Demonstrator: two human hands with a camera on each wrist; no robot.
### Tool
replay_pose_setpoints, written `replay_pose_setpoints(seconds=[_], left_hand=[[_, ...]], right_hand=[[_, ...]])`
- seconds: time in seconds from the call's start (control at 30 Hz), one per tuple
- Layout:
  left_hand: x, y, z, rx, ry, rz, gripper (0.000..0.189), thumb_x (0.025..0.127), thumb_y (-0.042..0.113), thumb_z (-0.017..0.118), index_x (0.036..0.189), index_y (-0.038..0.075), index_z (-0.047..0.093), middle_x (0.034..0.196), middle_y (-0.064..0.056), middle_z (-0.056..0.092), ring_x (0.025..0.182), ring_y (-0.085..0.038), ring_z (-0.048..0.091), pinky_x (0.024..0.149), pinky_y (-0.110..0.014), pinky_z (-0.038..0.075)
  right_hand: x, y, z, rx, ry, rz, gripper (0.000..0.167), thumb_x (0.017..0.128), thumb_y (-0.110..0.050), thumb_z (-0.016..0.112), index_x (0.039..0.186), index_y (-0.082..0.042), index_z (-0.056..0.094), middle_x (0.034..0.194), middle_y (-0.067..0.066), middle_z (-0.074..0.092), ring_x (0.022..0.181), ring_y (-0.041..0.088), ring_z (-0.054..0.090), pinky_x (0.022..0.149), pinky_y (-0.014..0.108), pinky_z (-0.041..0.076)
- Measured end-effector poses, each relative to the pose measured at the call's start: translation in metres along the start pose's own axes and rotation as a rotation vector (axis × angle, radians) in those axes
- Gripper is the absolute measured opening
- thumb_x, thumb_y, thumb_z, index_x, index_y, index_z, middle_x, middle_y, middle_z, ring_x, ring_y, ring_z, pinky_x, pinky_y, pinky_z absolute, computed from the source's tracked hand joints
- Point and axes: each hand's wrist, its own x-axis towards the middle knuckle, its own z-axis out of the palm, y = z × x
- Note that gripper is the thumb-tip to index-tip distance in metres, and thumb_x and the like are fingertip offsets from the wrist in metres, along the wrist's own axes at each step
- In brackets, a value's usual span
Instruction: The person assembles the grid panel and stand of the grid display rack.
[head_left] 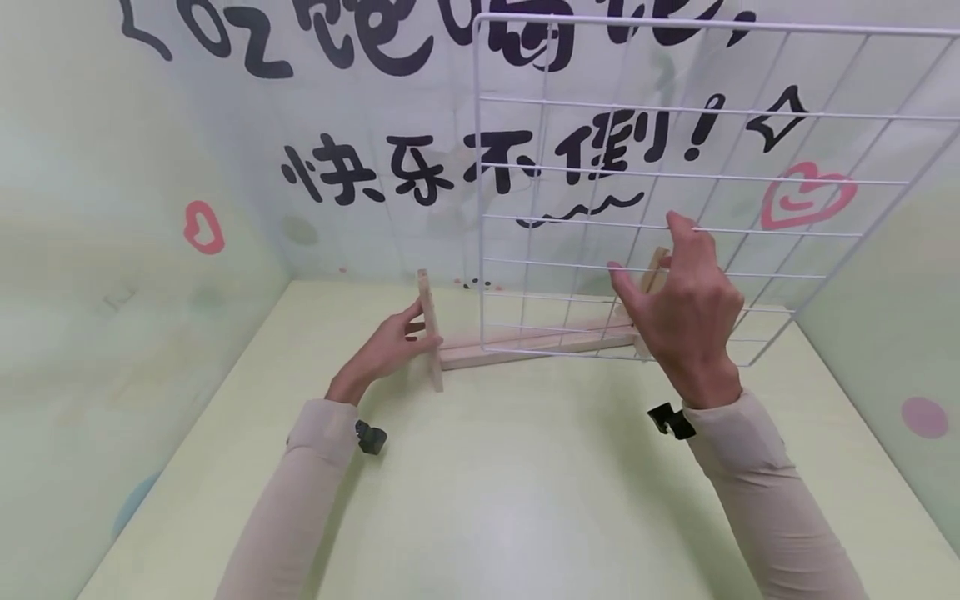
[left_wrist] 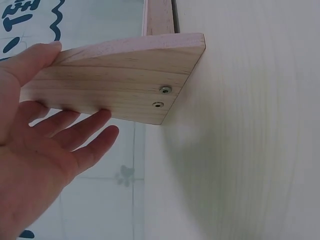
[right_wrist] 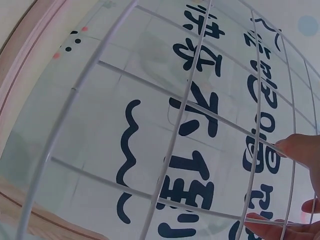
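My left hand (head_left: 386,343) pinches a wooden end board (head_left: 430,329) of a low wooden stand, thumb on one edge and fingers along the other. In the left wrist view, two metal screw heads (left_wrist: 165,90) show in that board's outer face. A wooden crossbar (head_left: 540,343) runs right from it to a second end board (head_left: 656,265), partly hidden behind my right hand (head_left: 693,308). That hand grips a white wire grid panel (head_left: 637,22) by its inner wires, thumb and fingers apart. The panel stands tilted above the stand, its lower edge near the crossbar.
The stand rests on a pale table (head_left: 495,483) near the back wall (head_left: 360,242), which bears black lettering and a pink heart. Side walls (head_left: 97,275) close in the table left and right. A small black camera (head_left: 371,437) sits at the left wrist, another (head_left: 671,421) at the right.
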Motion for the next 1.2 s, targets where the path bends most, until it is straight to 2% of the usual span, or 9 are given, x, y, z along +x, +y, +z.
replay_pose_setpoints(seconds=[0.33,0.6,0.73,0.93,1.2], left_hand=[[0.0,0.004,0.007,-0.02,-0.025,0.063,0.081,0.096,0.016,0.065,0.159,0.009,0.014,0.163,-0.015,0.023,0.141,-0.04,0.039,0.111,-0.051,0.039],[-0.002,0.006,0.01,-0.004,-0.048,0.075,0.081,0.096,0.017,0.066,0.159,0.013,0.017,0.162,-0.015,0.027,0.14,-0.04,0.041,0.11,-0.052,0.04],[-0.002,0.004,0.013,-0.03,-0.065,0.095,0.079,0.095,0.015,0.067,0.159,0.011,0.019,0.161,-0.015,0.027,0.14,-0.041,0.04,0.111,-0.055,0.037],[-0.002,0.005,0.019,-0.044,-0.085,0.108,0.078,0.094,0.014,0.068,0.158,0.009,0.022,0.16,-0.017,0.03,0.139,-0.041,0.041,0.109,-0.051,0.041],[-0.003,0.01,0.022,-0.023,-0.088,0.095,0.078,0.095,0.018,0.069,0.158,0.016,0.024,0.16,-0.011,0.032,0.14,-0.038,0.042,0.109,-0.05,0.042]], right_hand=[[0.009,-0.007,0.0,0.013,0.018,-0.004,0.066,0.079,-0.03,0.082,0.13,0.001,0.054,0.108,0.024,0.067,0.076,0.033,0.072,0.039,0.046,0.04],[0.017,-0.013,-0.002,0.022,0.027,-0.018,0.066,0.08,-0.031,0.081,0.131,0.0,0.054,0.112,0.023,0.067,0.077,0.033,0.072,0.039,0.044,0.038],[0.021,-0.016,-0.002,0.023,0.034,-0.031,0.065,0.08,-0.031,0.081,0.131,0.0,0.054,0.112,0.023,0.067,0.076,0.034,0.072,0.039,0.044,0.038],[0.026,-0.022,-0.003,0.023,0.034,-0.038,0.067,0.079,-0.03,0.083,0.132,0.0,0.054,0.114,0.023,0.067,0.076,0.034,0.072,0.039,0.044,0.039],[0.034,-0.026,-0.003,0.007,0.046,-0.047,0.066,0.079,-0.03,0.082,0.132,-0.001,0.055,0.111,0.023,0.067,0.073,0.034,0.07,0.039,0.044,0.038]])
